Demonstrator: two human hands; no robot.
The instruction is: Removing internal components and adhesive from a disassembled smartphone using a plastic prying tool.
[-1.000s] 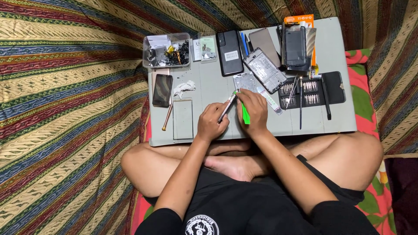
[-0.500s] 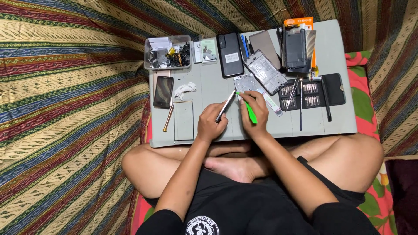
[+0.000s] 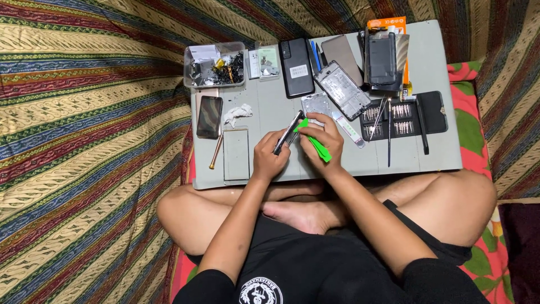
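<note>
1. Grey work board [image 3: 439,152]: holds everything, rests across the person's crossed legs.
2. Phone [image 3: 288,133]: tilted on edge over the board's middle, left hand [image 3: 269,159] clamped around its lower end. Looks thin, stiff, light, likely fragile; grip by the side edges.
3. Green pry tool [image 3: 316,144]: pinched in right hand [image 3: 323,141], tip touching the phone's upper edge, between both hands' fingertips.

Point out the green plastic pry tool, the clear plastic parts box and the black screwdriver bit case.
Green plastic pry tool [image 3: 318,147]: head view, mid-blade.
Clear plastic parts box [image 3: 194,79]: head view, left wall.
Black screwdriver bit case [image 3: 433,112]: head view, open lid.
</note>
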